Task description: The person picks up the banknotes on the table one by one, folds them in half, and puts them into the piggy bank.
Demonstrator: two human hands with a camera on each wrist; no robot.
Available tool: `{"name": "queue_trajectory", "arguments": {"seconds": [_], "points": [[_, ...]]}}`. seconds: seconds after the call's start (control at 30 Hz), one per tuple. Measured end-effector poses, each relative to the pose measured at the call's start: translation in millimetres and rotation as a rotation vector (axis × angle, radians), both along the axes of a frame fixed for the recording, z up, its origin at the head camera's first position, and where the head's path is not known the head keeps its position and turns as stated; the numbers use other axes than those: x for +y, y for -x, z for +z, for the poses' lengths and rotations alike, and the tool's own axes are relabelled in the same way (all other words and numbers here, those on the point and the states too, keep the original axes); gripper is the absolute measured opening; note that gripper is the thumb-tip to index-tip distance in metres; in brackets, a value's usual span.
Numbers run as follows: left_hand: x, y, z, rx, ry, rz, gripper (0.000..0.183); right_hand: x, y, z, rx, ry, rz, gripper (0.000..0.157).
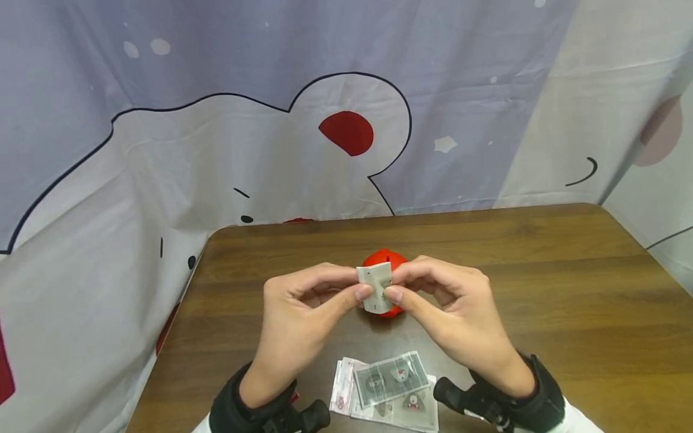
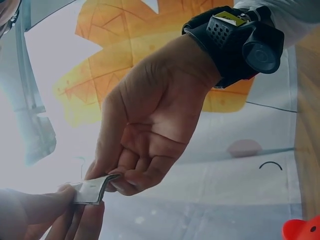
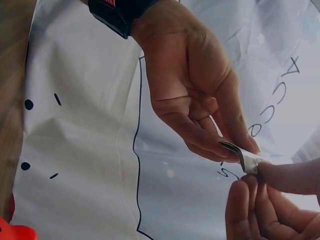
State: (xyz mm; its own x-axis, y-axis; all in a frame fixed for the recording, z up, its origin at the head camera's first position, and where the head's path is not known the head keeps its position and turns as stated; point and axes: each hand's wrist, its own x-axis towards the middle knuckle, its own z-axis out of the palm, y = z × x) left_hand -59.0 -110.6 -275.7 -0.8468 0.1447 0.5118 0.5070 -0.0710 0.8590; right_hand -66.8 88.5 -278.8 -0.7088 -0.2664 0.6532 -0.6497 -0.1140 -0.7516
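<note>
A small folded banknote (image 1: 373,297) is held up between both hands, pale and creased into a narrow packet. My left hand (image 1: 295,328) pinches its left edge between thumb and index finger. From the other side, my right hand (image 1: 465,316) pinches it the same way. Stacked layers show along the folded note's edge (image 2: 92,191) in the left wrist view. Behind the note sits a red rounded object (image 1: 385,255) with a dark slit on top, partly hidden by note and fingers. A dark dot marks its red surface (image 2: 301,231) in the left wrist view.
Nearer the body, between the wrists, several flat banknotes lie overlapped; a grey-green one (image 1: 387,385) is on top and pinkish ones (image 1: 342,388) stick out at the left. The wooden table (image 1: 568,270) meets a printed curtain (image 1: 271,162) at its far edge.
</note>
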Motion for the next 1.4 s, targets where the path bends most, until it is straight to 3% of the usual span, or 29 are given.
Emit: {"name": "queue_trajectory", "arguments": {"seconds": [0.33,0.6,0.7,0.8,0.97,1.17,1.4], "points": [[-1,0.1,-0.1,0.022,-0.010,0.011,0.017,0,0.7,0.7,0.001,0.015,0.012,0.031],[2,1.3,-2.7,0.167,-0.027,0.021,0.016,-9,-0.6,1.7,0.210,0.084,-0.113,0.038],[2,0.7,-3.0,0.210,-0.006,0.030,0.019,-11,-1.4,2.5,0.245,0.089,-0.116,0.034],[3,0.5,-2.8,0.232,0.000,-0.004,0.022,-11,-2.5,2.7,0.267,0.082,-0.095,0.028],[5,-0.2,-2.9,0.208,0.002,-0.054,0.019,-12,-4.6,2.0,0.260,0.071,-0.062,0.027],[7,-0.2,-4.1,0.152,0.018,0.002,0.017,-13,-4.6,1.0,0.264,0.071,-0.042,0.021],[8,0.4,-3.6,0.194,0.021,0.024,0.026,-14,-0.3,0.5,0.329,0.102,-0.044,0.013]]}}
